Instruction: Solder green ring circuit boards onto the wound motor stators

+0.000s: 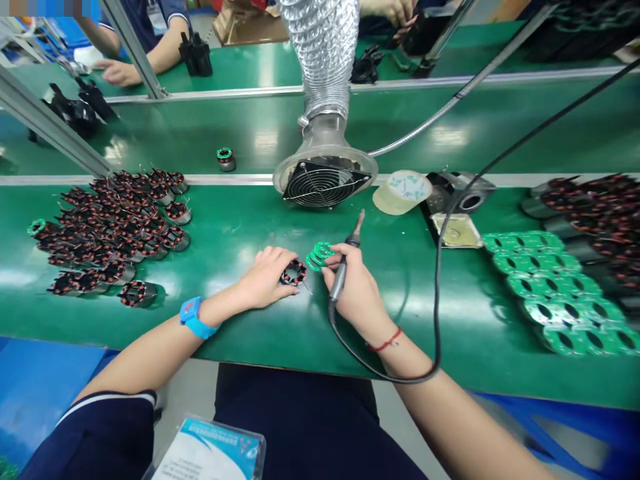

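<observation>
My left hand (265, 277) rests on the green mat, fingers curled around a small wound stator coil (293, 272) that sits on the table. My right hand (353, 287) grips a soldering iron (347, 257) like a pen, tip pointing up and away. The same hand's fingers also pinch a green ring-shaped circuit board (320, 254) just right of the coil. The iron's black cable (435, 320) loops off the table edge and back up to the right.
Several wound coils (120, 230) lie heaped at the left. Green ring boards (555, 287) are stacked at the right, with more coils (600, 213) behind them. A fume extractor fan (325, 177), a tape roll (403, 191) and an iron stand (457, 200) stand ahead. Another person's hand (120, 72) works across the conveyor.
</observation>
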`<state>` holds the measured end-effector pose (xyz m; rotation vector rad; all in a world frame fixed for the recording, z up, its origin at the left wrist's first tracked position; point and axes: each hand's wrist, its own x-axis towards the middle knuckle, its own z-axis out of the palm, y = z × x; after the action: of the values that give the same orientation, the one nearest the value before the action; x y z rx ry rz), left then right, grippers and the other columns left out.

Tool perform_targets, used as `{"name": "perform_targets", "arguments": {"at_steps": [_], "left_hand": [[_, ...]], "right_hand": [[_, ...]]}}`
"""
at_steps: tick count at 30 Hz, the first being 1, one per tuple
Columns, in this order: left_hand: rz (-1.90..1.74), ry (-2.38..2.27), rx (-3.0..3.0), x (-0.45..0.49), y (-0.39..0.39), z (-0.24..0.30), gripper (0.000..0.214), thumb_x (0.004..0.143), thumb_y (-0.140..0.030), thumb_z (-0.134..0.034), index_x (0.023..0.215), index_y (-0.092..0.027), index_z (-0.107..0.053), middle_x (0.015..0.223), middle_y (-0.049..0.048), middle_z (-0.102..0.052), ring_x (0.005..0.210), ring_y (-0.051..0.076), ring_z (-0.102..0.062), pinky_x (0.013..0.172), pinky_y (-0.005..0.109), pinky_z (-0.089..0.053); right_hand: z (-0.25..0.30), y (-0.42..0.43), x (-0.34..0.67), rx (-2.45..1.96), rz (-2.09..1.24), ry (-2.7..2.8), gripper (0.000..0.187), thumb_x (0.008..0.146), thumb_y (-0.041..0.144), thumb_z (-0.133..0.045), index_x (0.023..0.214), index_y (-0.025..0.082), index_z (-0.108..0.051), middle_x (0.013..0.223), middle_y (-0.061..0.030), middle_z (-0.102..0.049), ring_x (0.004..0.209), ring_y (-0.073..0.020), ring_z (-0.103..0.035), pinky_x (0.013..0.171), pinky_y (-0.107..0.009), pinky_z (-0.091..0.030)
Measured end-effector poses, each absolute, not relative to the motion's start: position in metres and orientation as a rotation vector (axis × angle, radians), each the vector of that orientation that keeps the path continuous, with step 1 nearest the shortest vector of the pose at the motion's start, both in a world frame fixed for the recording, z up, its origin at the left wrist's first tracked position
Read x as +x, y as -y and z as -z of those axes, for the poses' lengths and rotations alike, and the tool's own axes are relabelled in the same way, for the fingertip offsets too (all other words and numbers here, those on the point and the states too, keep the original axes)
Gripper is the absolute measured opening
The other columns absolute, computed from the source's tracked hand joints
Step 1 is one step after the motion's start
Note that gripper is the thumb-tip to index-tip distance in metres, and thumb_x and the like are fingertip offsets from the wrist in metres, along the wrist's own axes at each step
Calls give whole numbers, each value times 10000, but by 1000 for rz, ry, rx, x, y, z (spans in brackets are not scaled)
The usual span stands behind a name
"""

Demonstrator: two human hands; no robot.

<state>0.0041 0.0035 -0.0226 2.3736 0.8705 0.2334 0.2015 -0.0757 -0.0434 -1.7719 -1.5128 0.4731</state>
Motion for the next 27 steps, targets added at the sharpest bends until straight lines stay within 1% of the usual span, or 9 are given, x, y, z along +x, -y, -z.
{"name": "perform_targets", "arguments": {"at_steps": [2, 5, 8, 12, 16, 18, 20, 23, 27], "left_hand": [[-316, -879, 2312, 8, 0, 27, 478, 744, -315, -764, 1147, -203, -533, 1172, 107, -601, 1095, 301, -524, 961, 476, -429], [-455, -879, 2142, 3, 3, 30, 488, 752, -272, -750, 1166, -208, -499, 1189, 100, -603, 1115, 277, -557, 978, 440, -443], [-524, -908, 2041, -4, 5, 27, 482, 761, -266, -733, 1165, -197, -479, 1169, 97, -609, 1088, 255, -587, 946, 401, -470], [-530, -1013, 2130, -6, 4, 24, 500, 754, -294, -746, 1163, -187, -480, 1136, 96, -615, 1060, 265, -587, 914, 405, -470], [-433, -1111, 2367, -7, -2, 24, 490, 769, -336, -747, 1176, -185, -518, 1117, 102, -607, 1058, 293, -562, 901, 427, -446], [-365, -1123, 2458, -9, -4, 23, 490, 790, -355, -729, 1202, -178, -530, 1116, 113, -596, 1052, 303, -552, 890, 434, -441], [-333, -1093, 2517, -10, -4, 23, 514, 811, -358, -708, 1248, -162, -521, 1131, 130, -583, 1052, 307, -541, 896, 442, -438], [-330, -972, 2563, -12, -5, 24, 561, 837, -311, -671, 1335, -150, -468, 1197, 151, -557, 1079, 306, -520, 934, 453, -432], [-284, -766, 2589, -15, -7, 24, 574, 854, -230, -624, 1390, -204, -419, 1284, 137, -508, 1136, 290, -498, 984, 455, -425]], "right_hand": [[49, 72, 197, -1790, -388, 1520, 365, 806, 225, -508, 1168, 214, -457, 955, -83, -644, 887, -252, -644, 825, -457, -527], [57, 68, 194, -1777, -329, 1542, 366, 798, 215, -512, 1162, 213, -476, 962, -86, -648, 895, -259, -630, 841, -472, -521], [60, 67, 196, -1727, -310, 1552, 342, 825, 229, -515, 1165, 220, -481, 972, -83, -652, 907, -256, -626, 855, -473, -522], [60, 65, 201, -1717, -228, 1483, 363, 834, 233, -524, 1191, 222, -459, 1021, -88, -643, 976, -254, -616, 915, -481, -505], [60, 60, 207, -1830, -237, 1460, 464, 783, 237, -573, 1230, 213, -449, 1169, -134, -608, 1103, -296, -571, 947, -521, -479], [60, 56, 209, -1875, -274, 1474, 493, 769, 236, -586, 1242, 237, -447, 1189, -124, -610, 1112, -307, -560, 948, -533, -470], [60, 52, 211, -1888, -298, 1502, 495, 768, 228, -592, 1241, 260, -450, 1165, -102, -631, 1086, -304, -564, 947, -526, -465], [59, 47, 213, -1889, -302, 1511, 488, 759, 229, -622, 1220, 251, -464, 1092, -89, -657, 1036, -298, -569, 936, -511, -464], [56, 51, 210, -1817, -212, 1494, 482, 774, 298, -655, 1208, 221, -459, 1033, -89, -655, 989, -293, -570, 909, -509, -466]]}}
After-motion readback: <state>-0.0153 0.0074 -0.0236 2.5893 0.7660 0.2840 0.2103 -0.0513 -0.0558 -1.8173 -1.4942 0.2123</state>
